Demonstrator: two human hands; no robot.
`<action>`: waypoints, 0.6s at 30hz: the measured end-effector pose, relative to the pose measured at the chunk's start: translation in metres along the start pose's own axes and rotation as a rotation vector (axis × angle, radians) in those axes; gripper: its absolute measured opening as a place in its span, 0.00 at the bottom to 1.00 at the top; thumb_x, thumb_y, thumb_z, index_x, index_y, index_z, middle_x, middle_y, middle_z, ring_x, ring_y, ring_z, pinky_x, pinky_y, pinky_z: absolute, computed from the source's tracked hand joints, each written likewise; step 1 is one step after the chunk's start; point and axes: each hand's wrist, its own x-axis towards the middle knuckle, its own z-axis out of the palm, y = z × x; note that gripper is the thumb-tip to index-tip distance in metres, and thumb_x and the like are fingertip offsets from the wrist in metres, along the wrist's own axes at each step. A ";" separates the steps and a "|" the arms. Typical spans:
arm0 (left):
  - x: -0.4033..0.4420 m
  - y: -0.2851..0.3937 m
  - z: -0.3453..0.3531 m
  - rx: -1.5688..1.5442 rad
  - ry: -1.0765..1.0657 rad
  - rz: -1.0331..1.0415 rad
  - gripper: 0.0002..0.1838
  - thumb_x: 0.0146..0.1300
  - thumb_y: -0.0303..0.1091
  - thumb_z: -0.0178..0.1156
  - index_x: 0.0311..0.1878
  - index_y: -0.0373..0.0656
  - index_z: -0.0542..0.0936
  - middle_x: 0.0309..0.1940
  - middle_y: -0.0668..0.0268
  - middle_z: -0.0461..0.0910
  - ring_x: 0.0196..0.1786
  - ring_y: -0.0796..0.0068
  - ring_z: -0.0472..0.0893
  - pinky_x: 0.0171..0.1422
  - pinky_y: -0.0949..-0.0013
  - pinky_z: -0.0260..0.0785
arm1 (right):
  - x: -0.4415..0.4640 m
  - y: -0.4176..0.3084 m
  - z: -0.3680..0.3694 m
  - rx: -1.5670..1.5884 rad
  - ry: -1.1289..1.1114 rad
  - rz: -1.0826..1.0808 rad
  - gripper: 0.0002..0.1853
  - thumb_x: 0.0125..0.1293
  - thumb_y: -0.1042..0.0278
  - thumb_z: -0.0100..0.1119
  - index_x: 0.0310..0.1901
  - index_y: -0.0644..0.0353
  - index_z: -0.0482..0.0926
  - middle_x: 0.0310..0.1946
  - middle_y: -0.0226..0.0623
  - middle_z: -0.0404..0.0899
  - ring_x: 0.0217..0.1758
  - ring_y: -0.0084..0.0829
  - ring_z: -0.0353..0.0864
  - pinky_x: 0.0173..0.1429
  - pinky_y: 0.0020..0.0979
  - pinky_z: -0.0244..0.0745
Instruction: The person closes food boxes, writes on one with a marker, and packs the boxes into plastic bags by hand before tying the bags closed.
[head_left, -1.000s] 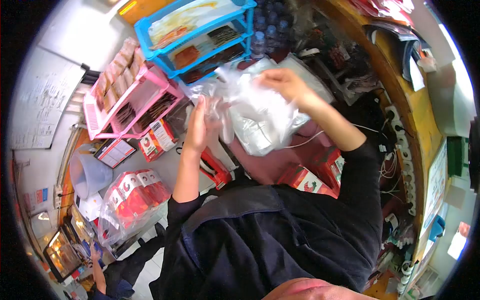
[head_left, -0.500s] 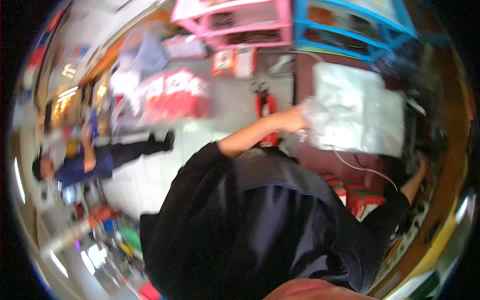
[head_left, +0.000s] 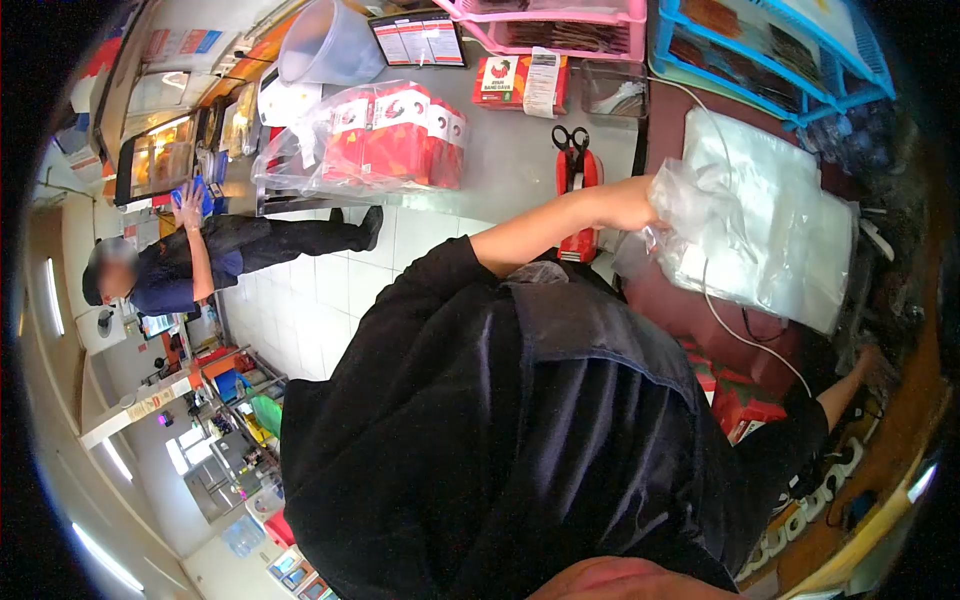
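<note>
My left hand (head_left: 632, 204) is closed around a crumpled clear plastic bag (head_left: 690, 200), above the near side of a stack of flat clear plastic bags (head_left: 770, 225) on a dark red surface (head_left: 668, 285). My right hand (head_left: 872, 368) reaches low into a dark area at the right, beyond the stack. Its fingers are too dim to make out, as is anything they touch. Black-handled scissors (head_left: 570, 140) and a red tool (head_left: 580, 205) lie left of my left hand.
Red boxes in clear plastic (head_left: 395, 135) stand on the metal counter (head_left: 500, 170), near another red box (head_left: 505, 85) and a tablet (head_left: 420, 42). Pink (head_left: 560, 12) and blue racks (head_left: 740, 60) stand behind. Another person (head_left: 190, 260) works at the left, holding something blue.
The view has shifted and become sharper, so the counter and stack appear displaced. My left hand keeps its grip on the crumpled bag. My right hand stays low at the right.
</note>
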 end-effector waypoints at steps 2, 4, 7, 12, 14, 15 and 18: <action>0.003 -0.003 -0.006 0.007 0.039 0.003 0.12 0.64 0.31 0.55 0.49 0.40 0.75 0.40 0.65 0.78 0.39 0.73 0.79 0.36 0.68 0.76 | 0.002 -0.004 0.000 0.012 -0.006 -0.003 0.14 0.62 0.60 0.56 0.44 0.58 0.81 0.40 0.32 0.81 0.41 0.32 0.80 0.44 0.32 0.74; 0.004 0.000 -0.008 0.004 0.070 0.010 0.13 0.64 0.32 0.54 0.50 0.41 0.75 0.41 0.65 0.78 0.39 0.73 0.79 0.37 0.69 0.76 | 0.004 -0.001 0.000 0.014 -0.003 0.003 0.14 0.62 0.60 0.57 0.44 0.58 0.81 0.40 0.32 0.81 0.41 0.31 0.80 0.44 0.31 0.74; 0.005 0.003 -0.013 0.013 0.062 0.051 0.13 0.64 0.32 0.54 0.51 0.41 0.75 0.42 0.65 0.78 0.40 0.73 0.78 0.37 0.69 0.76 | 0.004 0.003 -0.001 0.030 -0.003 0.000 0.14 0.61 0.60 0.59 0.44 0.58 0.81 0.39 0.31 0.81 0.41 0.30 0.79 0.44 0.31 0.73; 0.006 0.003 -0.017 0.031 0.085 0.087 0.17 0.63 0.32 0.56 0.55 0.40 0.74 0.44 0.64 0.78 0.46 0.73 0.77 0.40 0.69 0.76 | 0.003 0.007 -0.004 0.100 0.011 -0.015 0.14 0.60 0.59 0.61 0.43 0.58 0.81 0.39 0.30 0.81 0.41 0.29 0.79 0.44 0.30 0.73; 0.002 0.000 -0.022 0.161 0.133 0.084 0.20 0.61 0.32 0.58 0.56 0.39 0.73 0.45 0.64 0.78 0.48 0.73 0.76 0.44 0.68 0.74 | 0.003 0.006 -0.005 0.158 0.019 -0.036 0.14 0.60 0.59 0.62 0.43 0.58 0.81 0.39 0.30 0.81 0.41 0.28 0.79 0.44 0.29 0.73; 0.003 -0.007 -0.024 0.285 0.158 0.074 0.21 0.60 0.31 0.59 0.57 0.38 0.73 0.45 0.64 0.78 0.48 0.73 0.75 0.47 0.67 0.73 | 0.006 0.002 0.001 0.232 0.017 -0.067 0.14 0.60 0.59 0.62 0.43 0.58 0.81 0.39 0.29 0.81 0.41 0.28 0.79 0.44 0.29 0.73; -0.017 0.018 -0.023 0.131 0.189 -0.238 0.18 0.60 0.32 0.58 0.53 0.37 0.75 0.43 0.64 0.79 0.46 0.72 0.75 0.53 0.66 0.68 | -0.005 -0.004 -0.020 0.523 0.066 -0.077 0.14 0.59 0.59 0.64 0.42 0.57 0.81 0.38 0.29 0.81 0.41 0.27 0.79 0.44 0.29 0.73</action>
